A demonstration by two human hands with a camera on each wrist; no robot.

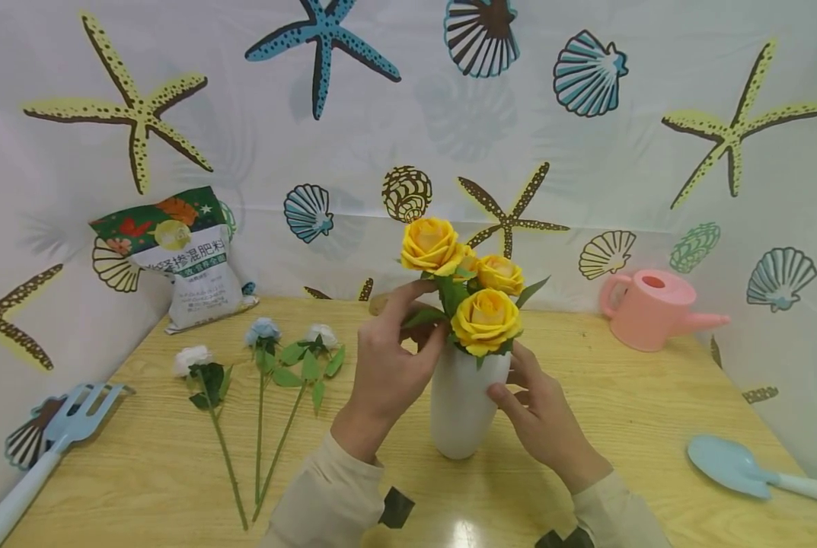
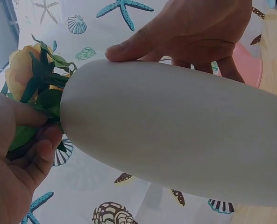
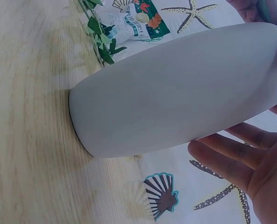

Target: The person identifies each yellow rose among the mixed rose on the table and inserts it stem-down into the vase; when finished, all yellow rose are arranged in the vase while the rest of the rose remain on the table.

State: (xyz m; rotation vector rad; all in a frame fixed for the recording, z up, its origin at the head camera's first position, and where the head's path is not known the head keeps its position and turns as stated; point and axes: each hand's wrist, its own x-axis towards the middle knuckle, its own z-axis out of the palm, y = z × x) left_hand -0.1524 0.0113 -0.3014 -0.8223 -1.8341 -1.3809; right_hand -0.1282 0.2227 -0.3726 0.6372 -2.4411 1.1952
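A white vase (image 1: 464, 399) stands on the wooden table, holding several yellow roses (image 1: 486, 321) with green leaves. At its mouth my left hand (image 1: 396, 358) pinches the green leaves and stem below a rose (image 2: 24, 74); the exact spot between the fingertips is partly hidden. On the vase's other side, my right hand (image 1: 548, 418) grips the upper body, thumb in front and fingers reaching behind. In the right wrist view the fingers (image 3: 231, 158) of that hand lie along the vase wall (image 3: 175, 98).
To the left lie a white flower (image 1: 194, 359), a blue flower (image 1: 263, 332) and another white flower (image 1: 322, 336). A fertilizer bag (image 1: 202, 278) leans at the back left. A blue hand fork (image 1: 59, 441), a pink watering can (image 1: 648, 312) and a blue trowel (image 1: 730, 463) flank the table.
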